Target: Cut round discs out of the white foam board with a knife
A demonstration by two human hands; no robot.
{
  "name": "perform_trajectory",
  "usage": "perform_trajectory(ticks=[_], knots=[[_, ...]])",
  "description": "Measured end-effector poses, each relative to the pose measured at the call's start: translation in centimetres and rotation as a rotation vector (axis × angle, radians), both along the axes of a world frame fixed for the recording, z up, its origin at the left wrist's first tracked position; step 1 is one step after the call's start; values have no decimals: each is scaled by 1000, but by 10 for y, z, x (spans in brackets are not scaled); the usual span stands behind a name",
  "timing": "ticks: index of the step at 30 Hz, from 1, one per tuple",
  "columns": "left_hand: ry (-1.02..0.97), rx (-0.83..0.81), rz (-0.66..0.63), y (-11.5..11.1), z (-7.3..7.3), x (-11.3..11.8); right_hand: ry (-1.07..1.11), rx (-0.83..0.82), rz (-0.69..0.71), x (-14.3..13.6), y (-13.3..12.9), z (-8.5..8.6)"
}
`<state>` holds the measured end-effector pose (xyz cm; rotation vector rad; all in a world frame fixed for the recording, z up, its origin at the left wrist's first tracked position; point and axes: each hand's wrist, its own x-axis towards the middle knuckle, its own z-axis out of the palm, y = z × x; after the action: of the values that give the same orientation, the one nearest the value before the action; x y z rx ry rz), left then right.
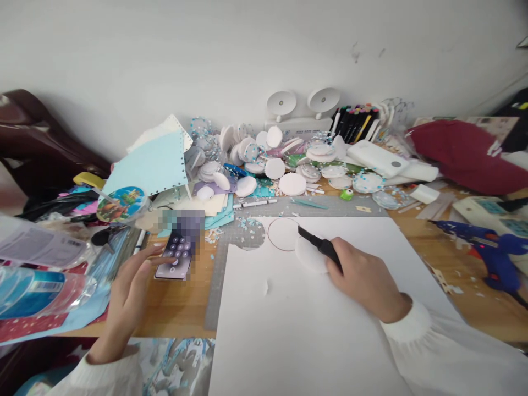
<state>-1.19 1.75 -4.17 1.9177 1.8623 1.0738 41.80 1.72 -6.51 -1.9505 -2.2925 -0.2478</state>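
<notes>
My left hand [131, 286] reaches over a phone [181, 253] that lies on the table and shows a number keypad. Its fingers are stretched out, with a fingertip on the screen. My right hand [365, 275] is closed around a black craft knife [319, 242], the blade pointing up and left. Under it lies a large white board [289, 330] with a round piece cut from its upper left corner. A drawn circle [282, 234] is on the board just left of the blade. A white disc [311, 256] rests partly beneath the knife and my right hand.
A grey cutting mat [212, 302] lies under the board. Behind it are piled white discs [292, 184], a two-headed lamp [303, 118] and markers [357, 124]. A blue glue gun [490, 253] lies at right; a plastic bottle [41, 291] is at left.
</notes>
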Motion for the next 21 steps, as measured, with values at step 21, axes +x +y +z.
perform_trajectory(ticks=[21], knots=[[130,-33,-102,21,7,11,5,-15,1,0,0,1]])
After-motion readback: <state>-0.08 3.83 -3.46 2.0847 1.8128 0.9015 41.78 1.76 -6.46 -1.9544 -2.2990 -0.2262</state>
